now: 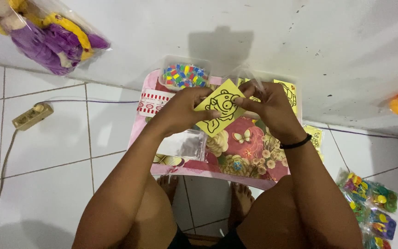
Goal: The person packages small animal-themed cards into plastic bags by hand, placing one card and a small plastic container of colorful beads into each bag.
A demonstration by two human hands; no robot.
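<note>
Nearest the camera are the person's knees and bare feet on the white tiled floor [47, 152], tucked under the edge of a small pink floral table [240, 161].

Above the table both hands meet on a yellow card [219, 110] printed with a black cartoon outline. The left hand [180, 108] pinches the card's left edge, thumb on its face. The right hand [266, 103], with a black band at the wrist, grips the upper right corner with fingertips curled. The card hangs tilted over the tabletop, clear of it, with a crinkled clear sleeve [242, 76] just behind its top edge.

As a judgement, the card looks thin and easy to crease, so a light pinch at the edges, both hands moving together, and fingers kept off the printed face would serve best. The sleeve will cling, so a slow, straight pull is safer than a tug.

On the table a flat clear bag [183, 145] lies below the left wrist; I cannot tell what it holds. Farther back, against the wall, a clear tub [185, 74] holds small bits in many colours. Beside it a second clear tray [291, 94] holds more yellow cards.

On the floor to the right lie packets of bright toys [371, 207]. Far left are a power strip [32, 116] and a bagged doll [47, 32].
</note>
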